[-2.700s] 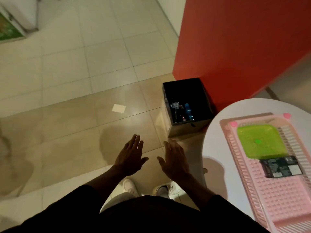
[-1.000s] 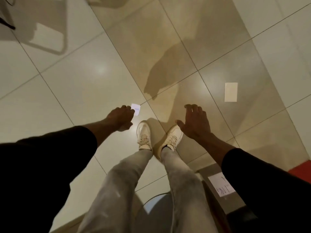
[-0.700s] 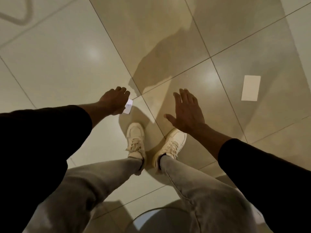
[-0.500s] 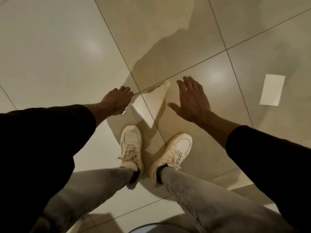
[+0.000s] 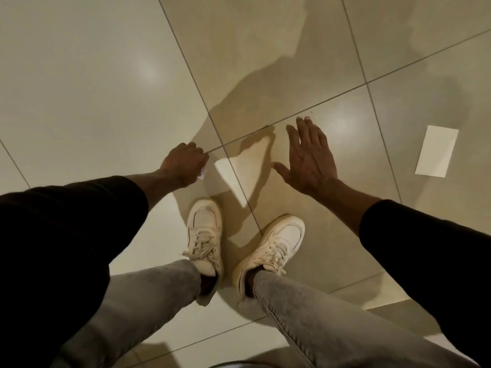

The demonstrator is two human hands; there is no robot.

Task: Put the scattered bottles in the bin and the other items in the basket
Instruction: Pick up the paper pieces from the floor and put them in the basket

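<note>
On the floor, straight down from the head camera, it's mostly big glossy beige tiles (image 5: 93,75), with grout lines crossing just ahead of the hands. Two black sleeves come in, one from the left (image 5: 66,235) and one from the right (image 5: 425,248). Two grey-jeaned legs (image 5: 148,296) end in two off-white sneakers, left (image 5: 204,235) and right (image 5: 273,245), toes near each other but not touching.

Two hands are out over the floor. The left hand (image 5: 183,164) is curled up, and one small white scrap (image 5: 202,176) pokes out from under its fingers, so it's holding that. The right hand (image 5: 309,158) is spread wide, palm down, holding nothing; can't tell if it touches the tile.

One white card (image 5: 437,155) lies flat on the floor, well apart from the right hand. It sits inside a single tile, off the grout lines, with only plain tile between it and that hand. More plain tile stretches ahead and to the left.
</note>
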